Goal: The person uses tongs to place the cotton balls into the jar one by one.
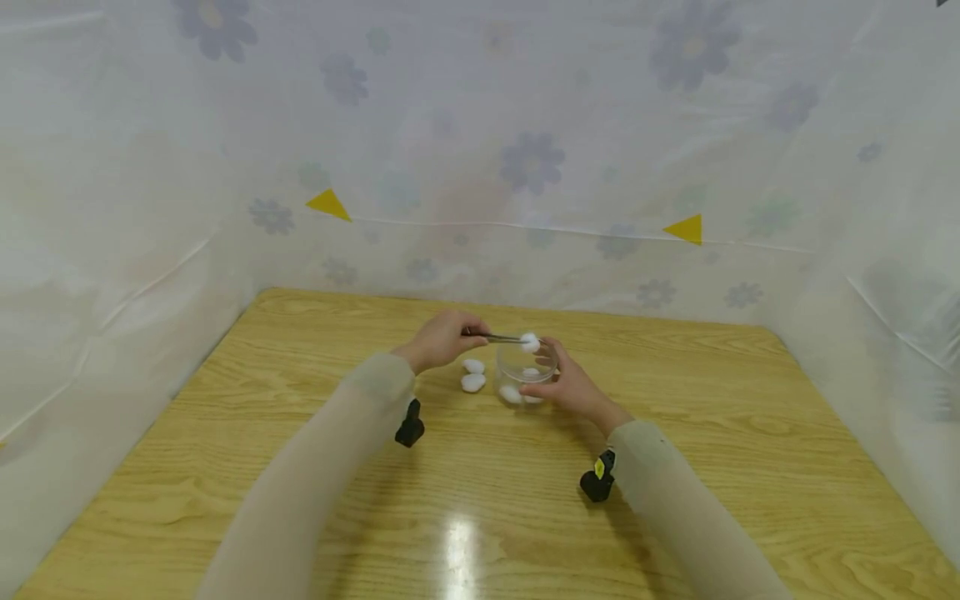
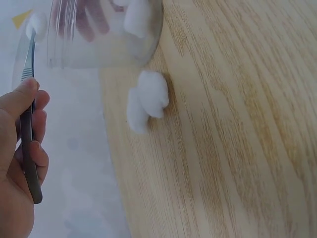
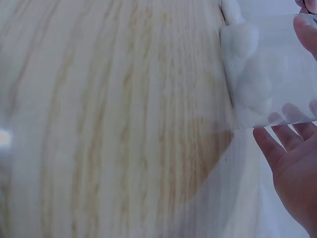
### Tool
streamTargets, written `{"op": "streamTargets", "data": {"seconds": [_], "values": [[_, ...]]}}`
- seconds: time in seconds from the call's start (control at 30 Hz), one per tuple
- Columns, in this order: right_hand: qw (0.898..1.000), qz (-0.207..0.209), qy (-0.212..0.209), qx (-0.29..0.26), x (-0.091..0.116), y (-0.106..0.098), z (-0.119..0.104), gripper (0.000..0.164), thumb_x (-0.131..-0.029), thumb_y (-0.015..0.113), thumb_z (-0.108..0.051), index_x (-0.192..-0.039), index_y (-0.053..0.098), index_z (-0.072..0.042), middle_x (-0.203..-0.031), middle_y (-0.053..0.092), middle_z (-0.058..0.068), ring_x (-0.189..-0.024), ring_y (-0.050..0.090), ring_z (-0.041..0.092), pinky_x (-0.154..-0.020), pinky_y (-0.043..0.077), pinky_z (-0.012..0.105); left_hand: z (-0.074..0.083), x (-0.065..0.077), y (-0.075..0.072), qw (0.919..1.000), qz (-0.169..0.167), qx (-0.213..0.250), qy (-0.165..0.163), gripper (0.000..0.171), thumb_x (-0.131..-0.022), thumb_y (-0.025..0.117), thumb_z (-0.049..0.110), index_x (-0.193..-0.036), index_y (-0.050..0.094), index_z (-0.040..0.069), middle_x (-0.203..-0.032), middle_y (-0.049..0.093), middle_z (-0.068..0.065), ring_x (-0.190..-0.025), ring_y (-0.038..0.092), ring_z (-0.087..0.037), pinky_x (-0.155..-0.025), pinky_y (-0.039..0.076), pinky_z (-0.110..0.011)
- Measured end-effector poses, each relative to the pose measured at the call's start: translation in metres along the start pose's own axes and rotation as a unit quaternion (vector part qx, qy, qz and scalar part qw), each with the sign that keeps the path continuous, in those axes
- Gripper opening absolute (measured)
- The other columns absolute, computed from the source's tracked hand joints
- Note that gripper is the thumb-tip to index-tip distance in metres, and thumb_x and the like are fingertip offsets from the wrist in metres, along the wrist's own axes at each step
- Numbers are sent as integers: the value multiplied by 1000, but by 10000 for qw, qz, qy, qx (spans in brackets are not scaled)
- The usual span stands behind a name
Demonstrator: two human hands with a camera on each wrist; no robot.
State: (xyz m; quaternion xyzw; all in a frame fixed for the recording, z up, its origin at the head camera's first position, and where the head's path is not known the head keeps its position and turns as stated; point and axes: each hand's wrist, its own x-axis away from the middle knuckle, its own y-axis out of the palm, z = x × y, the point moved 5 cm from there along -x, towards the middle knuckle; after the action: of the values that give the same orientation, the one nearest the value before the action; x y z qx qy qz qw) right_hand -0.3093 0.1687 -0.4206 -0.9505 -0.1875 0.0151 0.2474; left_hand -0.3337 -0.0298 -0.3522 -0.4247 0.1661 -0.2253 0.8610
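Note:
My left hand [image 1: 447,340] grips a pair of metal tweezers [image 2: 30,119], thumb on one side and curled fingers on the other. At the tips of the tweezers a white cotton ball [image 1: 529,342] is held over the mouth of a clear round jar [image 1: 504,367]. My right hand [image 1: 568,385] holds the jar from its right side, thumb at the front and fingers around the back. Several cotton balls [image 3: 255,79] lie inside the jar at its bottom. Just left of the jar, two more cotton balls [image 1: 473,382] rest side by side on the table.
The wood-grain table [image 1: 480,467] reaches back to a white floral curtain [image 1: 450,125], which also hangs at both sides. Two yellow triangles [image 1: 330,205] mark the back curtain. A black wrist camera [image 1: 409,423] hangs beneath the left sleeve, another [image 1: 597,479] beneath the right.

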Motion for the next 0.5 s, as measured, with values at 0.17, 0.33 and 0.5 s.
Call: {"op": "streamTargets", "data": {"seconds": [0.17, 0.33, 0.5], "values": [[10000, -1, 17, -16, 2, 1, -3, 96, -81, 74, -29, -150, 11, -11, -149, 28, 17, -138, 29, 35, -104, 35, 52, 0, 0, 1, 10000, 2, 21, 24, 19, -93, 59, 20, -105, 69, 10, -95, 69, -5, -85, 63, -16, -77, 51, -32], [10000, -1, 45, -71, 2, 1, -5, 96, -80, 75, -29, -150, 12, -13, -149, 28, 17, -137, 31, 35, -101, 39, 51, 1, -1, 3, 9999, -91, 103, -25, 19, -93, 59, 20, -106, 68, 9, -97, 69, -7, -85, 62, -16, -76, 51, -31], [10000, 32, -11, 32, 2, 0, -5, 96, -80, 75, -29, -150, 11, -11, -150, 28, 18, -137, 31, 36, -102, 37, 52, 0, -1, 5, 9999, -156, 63, -17, 21, -93, 59, 20, -109, 67, 10, -99, 68, -6, -87, 62, -16, -77, 51, -31]]}}
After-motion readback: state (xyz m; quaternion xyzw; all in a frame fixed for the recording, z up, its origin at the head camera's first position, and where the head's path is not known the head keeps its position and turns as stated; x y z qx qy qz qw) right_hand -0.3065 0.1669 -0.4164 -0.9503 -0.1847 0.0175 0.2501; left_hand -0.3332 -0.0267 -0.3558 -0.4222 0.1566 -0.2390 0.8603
